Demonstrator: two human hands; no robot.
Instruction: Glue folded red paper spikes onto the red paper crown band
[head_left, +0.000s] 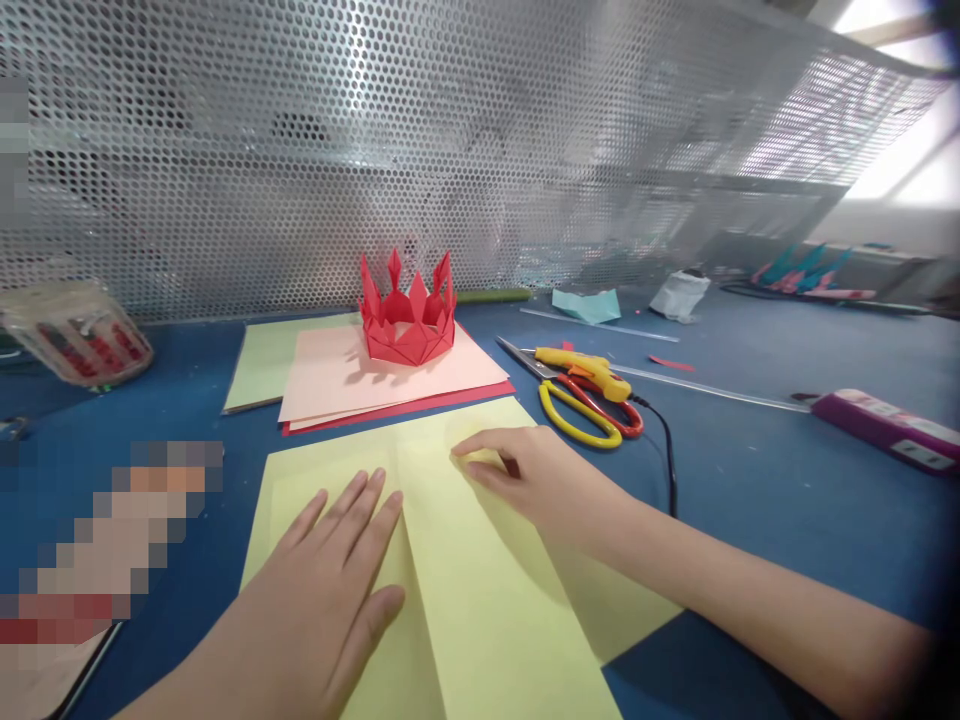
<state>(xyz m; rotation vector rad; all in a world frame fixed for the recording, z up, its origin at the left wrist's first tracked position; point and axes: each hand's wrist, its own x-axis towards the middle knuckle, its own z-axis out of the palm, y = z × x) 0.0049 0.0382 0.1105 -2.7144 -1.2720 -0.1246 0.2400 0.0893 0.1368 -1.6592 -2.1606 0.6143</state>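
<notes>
Yellow-green paper (442, 560) lies on the blue table, with a long folded strip running down its middle. My left hand (330, 580) rests flat on the paper's left part, fingers spread, the index fingertip beside the strip's left edge. On the right, my right hand (525, 470) touches the paper near the strip's upper right edge; its thumb and index finger are a little apart, with nothing visible held between them. Behind the paper, a red folded paper crown (412, 345) stands on stacked pink sheets (322, 385).
Right of the paper lie scissors (581, 415) with yellow and red handles, a yellow glue gun (585, 368) with a black cord, and a purple object (885, 425). A clear container (82, 335) sits at the left. A perforated metal panel (300, 150) stands behind.
</notes>
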